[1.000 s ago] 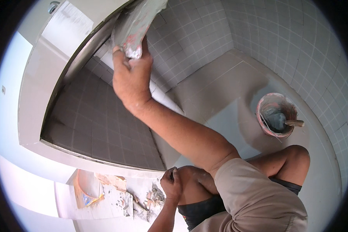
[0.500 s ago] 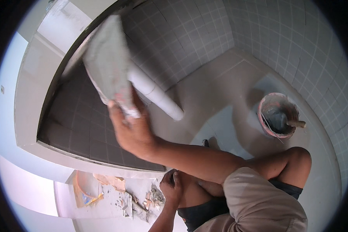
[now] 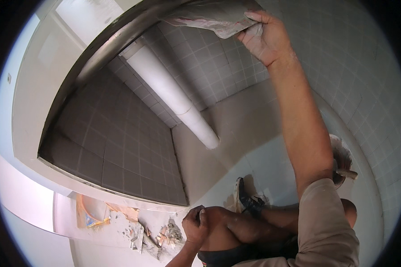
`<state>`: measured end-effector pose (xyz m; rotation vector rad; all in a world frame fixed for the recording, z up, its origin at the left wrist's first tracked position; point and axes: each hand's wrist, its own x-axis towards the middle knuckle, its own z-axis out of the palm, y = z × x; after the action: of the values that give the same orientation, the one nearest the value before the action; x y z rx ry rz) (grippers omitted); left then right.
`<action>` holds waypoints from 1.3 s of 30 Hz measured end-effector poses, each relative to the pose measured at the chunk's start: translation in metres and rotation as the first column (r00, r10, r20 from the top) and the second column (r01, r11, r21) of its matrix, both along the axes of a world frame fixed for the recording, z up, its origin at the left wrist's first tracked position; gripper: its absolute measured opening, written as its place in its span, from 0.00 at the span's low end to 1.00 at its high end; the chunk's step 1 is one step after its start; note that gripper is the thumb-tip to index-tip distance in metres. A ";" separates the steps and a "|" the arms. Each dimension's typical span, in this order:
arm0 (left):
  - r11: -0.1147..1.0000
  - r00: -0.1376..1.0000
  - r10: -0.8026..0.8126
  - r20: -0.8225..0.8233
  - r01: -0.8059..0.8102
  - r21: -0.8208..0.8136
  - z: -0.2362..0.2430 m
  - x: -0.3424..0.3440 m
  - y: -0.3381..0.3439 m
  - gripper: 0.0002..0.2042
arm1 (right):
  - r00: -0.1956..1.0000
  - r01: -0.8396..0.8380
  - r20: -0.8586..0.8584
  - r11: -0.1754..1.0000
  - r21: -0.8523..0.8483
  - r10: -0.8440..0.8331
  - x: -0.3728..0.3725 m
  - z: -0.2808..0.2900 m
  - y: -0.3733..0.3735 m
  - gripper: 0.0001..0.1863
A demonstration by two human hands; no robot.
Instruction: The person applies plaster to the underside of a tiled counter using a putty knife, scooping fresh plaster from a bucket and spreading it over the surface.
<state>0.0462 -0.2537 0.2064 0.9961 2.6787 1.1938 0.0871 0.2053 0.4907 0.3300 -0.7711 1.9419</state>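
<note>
My right hand (image 3: 271,42) is raised at the top, fingers and thumb closed on the edge of a flat grey sheet (image 3: 229,26) smeared with mortar and marked pink along its rim. The sheet stretches left toward the dark upper edge of the tiled recess; whether it touches there I cannot tell. My left hand (image 3: 195,226) rests by my bent knee with its fingers curled in. Something dark shows between its thumb and fingers, too small to name. Below the sheet, a white pipe (image 3: 173,100) slants down to the floor.
Partly behind my right arm stands a mortar-smeared bucket (image 3: 341,151) with a wooden handle (image 3: 346,173) sticking out. Grey tiled walls (image 3: 120,133) enclose the recess. Rubble (image 3: 169,236) and torn cardboard (image 3: 124,211) lie beyond the ledge (image 3: 120,196). My shoe (image 3: 247,200) is on the floor.
My right hand has swung from the left to the upper right with the grey sheet, uncovering the pipe's upper part. My right arm now partly hides the bucket. My left hand stays by the knee.
</note>
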 end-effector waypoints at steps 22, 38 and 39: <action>0.999 0.998 0.004 -0.064 -0.006 -0.034 0.004 0.005 -0.003 0.11 | 0.992 0.115 -0.054 0.991 0.067 -0.111 0.076 -0.018 -0.115 0.11; 0.999 0.999 0.033 0.001 -0.033 0.024 -0.004 -0.001 -0.001 0.12 | 0.812 0.577 -0.055 0.813 -0.084 -0.581 -0.091 0.027 -0.099 0.13; 0.999 1.000 0.028 -0.001 -0.028 0.026 -0.004 -0.002 -0.001 0.12 | 0.792 0.604 -0.037 0.791 -0.096 -0.610 -0.091 0.029 -0.111 0.12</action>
<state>0.0444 -0.2542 0.2022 0.9664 2.6941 1.2358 -0.0042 0.0942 0.5199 0.0736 -0.6509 1.3331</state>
